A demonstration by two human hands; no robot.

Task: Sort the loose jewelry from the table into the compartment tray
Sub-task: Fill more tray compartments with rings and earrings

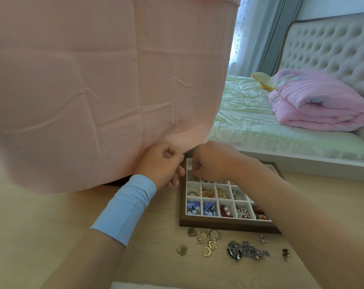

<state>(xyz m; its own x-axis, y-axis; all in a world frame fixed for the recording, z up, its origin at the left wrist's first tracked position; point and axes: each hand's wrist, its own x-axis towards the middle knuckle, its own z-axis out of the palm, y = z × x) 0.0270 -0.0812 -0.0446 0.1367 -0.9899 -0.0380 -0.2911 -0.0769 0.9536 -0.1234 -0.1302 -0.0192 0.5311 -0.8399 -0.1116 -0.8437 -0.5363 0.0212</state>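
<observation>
Both hands meet over the far left corner of the compartment tray (229,225), which lies on the wooden table (156,257); the left hand (164,163), with a blue band (127,207) round its wrist, has its fingers curled, and a small metal glint shows at its forefinger, though whether it grips it I cannot tell; the right hand (212,161) is curled too, fingertips down at a far compartment, its hold hidden; the near compartments hold blue beads (192,208), pearls (242,211) and a gold piece (208,192); loose jewelry lies just near of the tray: rings (208,240), a chain (248,250), a red earring (285,254); a pink cloth (72,90) hangs at the left; a bed (250,113) stands far right.
</observation>
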